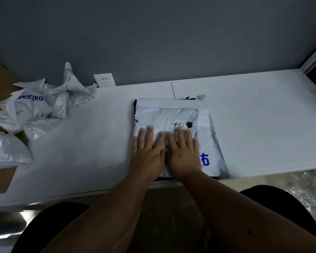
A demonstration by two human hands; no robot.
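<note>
Nearest the camera, two bare forearms reach forward over dark-clad knees to the front edge of the white desk (80, 152). The left hand (147, 152) and the right hand (183, 154) lie palm down, side by side, with their thumbs touching. The fingers of both are straight and slightly spread, pressing flat and gripping nothing. The right fingertips (181, 133) are blurred.

Both hands rest on the near half of a white mailer bag (164, 115), which tops a flat stack of mailers (206, 132) at the middle of the desk, close to its front edge. The bag lies flat and looks a little longer from near to far than from side to side, so its long axis runs away from the person. Its creased far end points at the wall, and its sides sit roughly square to the desk front. A handwritten label (179, 124) sits near its far right corner, just beyond the right fingertips. The stack juts out to the right of the bag, showing a blue printed character (204, 159) beside the right hand.

Well apart to the left, a clear plastic bag (5, 150) lies at the desk's edge. Beyond it is a heap of crumpled white bags (35, 105). Farthest off, a white wall socket (104, 80) sits in the grey wall (153, 42).
</note>
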